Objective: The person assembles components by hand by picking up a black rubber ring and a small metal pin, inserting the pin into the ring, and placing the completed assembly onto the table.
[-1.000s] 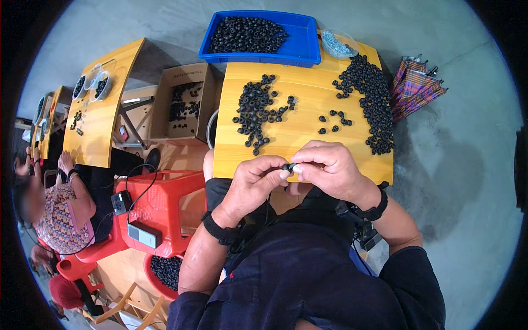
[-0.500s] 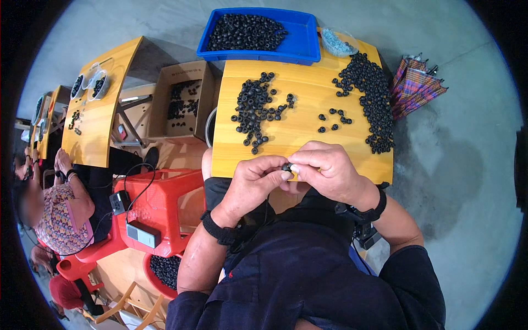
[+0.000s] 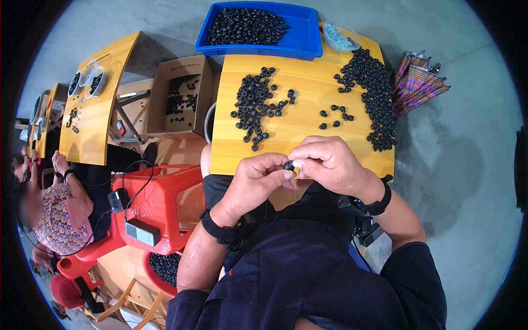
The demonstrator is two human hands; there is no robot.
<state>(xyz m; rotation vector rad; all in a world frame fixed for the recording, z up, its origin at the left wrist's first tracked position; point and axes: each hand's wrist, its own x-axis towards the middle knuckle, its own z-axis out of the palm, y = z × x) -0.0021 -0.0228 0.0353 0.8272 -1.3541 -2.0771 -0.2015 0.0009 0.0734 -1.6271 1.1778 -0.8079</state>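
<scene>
Head view: left hand (image 3: 254,184) and right hand (image 3: 330,165) brought together over the near edge of the desk (image 3: 308,124), both pinched on one small black ring (image 3: 288,165), with something pale at the right fingertips; too small to tell what. Ring held just above the desk edge, close to the body, clear of the loose stock.

On the desk, two heaps: one pile (image 3: 254,107) left of centre, a longer band (image 3: 371,96) down the right side, a few strays (image 3: 336,114) between them. At the far edge, a blue tray (image 3: 308,41) heaped with more rings, and just beside it a clear bag (image 3: 338,37) of small pale pieces. To the left, a carton (image 3: 176,99) holding more rings, a red chair (image 3: 157,203) with a small grey device, and a red bowl (image 3: 162,269) of rings lower down. Folded plaid umbrella (image 3: 418,82) on the floor to the right. Another person (image 3: 60,214) seated at the neighbouring desk, left.

Judged from the heaps: one ring in hand, work well short of finished, tray full and much stock unhandled. Which heap is done, impossible to tell.
</scene>
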